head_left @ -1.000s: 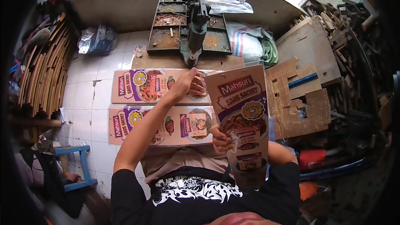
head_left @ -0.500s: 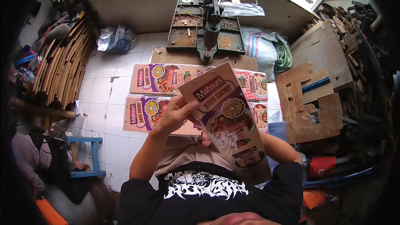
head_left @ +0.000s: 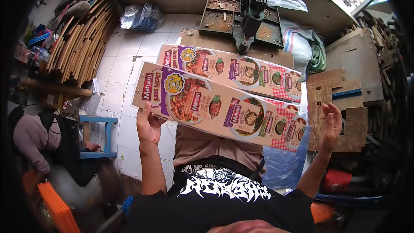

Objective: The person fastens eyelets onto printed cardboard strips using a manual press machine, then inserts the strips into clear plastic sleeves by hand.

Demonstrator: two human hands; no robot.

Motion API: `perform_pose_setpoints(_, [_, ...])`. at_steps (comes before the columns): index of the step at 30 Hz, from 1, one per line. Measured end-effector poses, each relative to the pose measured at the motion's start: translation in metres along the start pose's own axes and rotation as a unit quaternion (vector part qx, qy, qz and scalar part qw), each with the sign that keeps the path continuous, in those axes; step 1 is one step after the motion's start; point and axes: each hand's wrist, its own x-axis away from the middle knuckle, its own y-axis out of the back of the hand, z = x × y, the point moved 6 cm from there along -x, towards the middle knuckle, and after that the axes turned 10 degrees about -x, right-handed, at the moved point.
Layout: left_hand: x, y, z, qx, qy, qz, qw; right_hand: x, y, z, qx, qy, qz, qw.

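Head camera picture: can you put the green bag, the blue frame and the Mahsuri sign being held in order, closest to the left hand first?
From the left hand:
1. Mahsuri sign: in its grip.
2. Blue frame: off to the hand's left.
3. Green bag: farthest, over to the right, beyond the sign.

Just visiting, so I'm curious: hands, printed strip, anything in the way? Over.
Left hand gripping printed strip near its left end. Right hand open, off the strip. Another strip close behind it, dark metal press beyond.
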Motion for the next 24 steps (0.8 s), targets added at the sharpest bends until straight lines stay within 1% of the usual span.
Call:
perform_pose_setpoints(1, [-0.009, -0.003, -0.002, 0.01, 0.01, 0.015, 1.0, 0.001, 0.004, 0.001, 0.009, 0.038, -0.04, 0.998])
perform_pose_setpoints(2, [-0.018, -0.01, -0.003, 0.017, -0.007, -0.016, 1.0, 0.003, 0.007, 0.001, 0.016, 0.076, -0.08, 0.994])
perform_pose_setpoints(3, [-0.034, -0.007, 0.002, 0.022, -0.007, -0.009, 1.0, 0.002, 0.002, -0.003, 0.013, 0.071, -0.077, 0.994])
perform_pose_setpoints(5, [-0.061, 0.0, 0.012, -0.013, -0.016, -0.034, 0.999, -0.001, -0.018, -0.009, 0.02, 0.064, -0.059, 0.996])
perform_pose_setpoints(6, [-0.067, -0.002, 0.011, -0.014, -0.019, -0.037, 0.999, -0.004, -0.024, -0.018, 0.025, 0.037, -0.063, 0.997])
perform_pose_setpoints(7, [-0.072, -0.004, 0.012, -0.017, -0.021, -0.028, 0.999, -0.008, -0.026, -0.027, 0.022, 0.037, -0.06, 0.997])
perform_pose_setpoints(9, [-0.076, -0.005, 0.012, -0.025, -0.017, -0.028, 0.999, -0.019, -0.035, -0.048, 0.049, 0.015, -0.003, 0.999])
perform_pose_setpoints(10, [-0.073, -0.008, 0.005, -0.022, -0.026, -0.027, 0.999, -0.024, -0.036, -0.054, 0.081, 0.006, -0.024, 0.996])
perform_pose_setpoints(11, [-0.07, -0.007, -0.003, -0.023, -0.034, -0.027, 0.999, -0.025, -0.039, -0.06, 0.077, -0.007, -0.018, 0.997])
perform_pose_setpoints(12, [-0.066, -0.005, -0.005, -0.009, -0.02, -0.003, 1.0, -0.029, -0.034, -0.064, 0.069, -0.016, -0.049, 0.996])
perform_pose_setpoints(13, [-0.058, -0.003, -0.009, -0.012, -0.02, -0.009, 1.0, -0.035, -0.028, -0.068, 0.061, -0.021, -0.08, 0.995])
perform_pose_setpoints(15, [-0.027, -0.009, -0.01, -0.001, -0.02, 0.029, 0.999, -0.028, -0.011, -0.077, 0.059, -0.041, -0.063, 0.995])
perform_pose_setpoints(17, [0.009, -0.008, 0.002, 0.01, 0.013, 0.029, 0.999, -0.009, 0.01, -0.094, 0.028, -0.112, -0.09, 0.989])
perform_pose_setpoints(19, [0.044, -0.003, 0.029, 0.033, 0.069, 0.015, 0.997, 0.02, 0.035, -0.108, 0.021, -0.152, -0.133, 0.979])
perform_pose_setpoints(21, [0.075, 0.001, 0.047, 0.022, 0.111, -0.032, 0.993, 0.055, 0.058, -0.118, 0.009, -0.181, -0.159, 0.971])
perform_pose_setpoints(22, [0.084, 0.004, 0.059, 0.004, 0.126, -0.032, 0.991, 0.066, 0.068, -0.121, 0.013, -0.185, -0.152, 0.971])
perform_pose_setpoints(24, [0.096, 0.01, 0.072, -0.012, 0.156, -0.057, 0.986, 0.091, 0.086, -0.123, 0.002, -0.206, -0.201, 0.957])
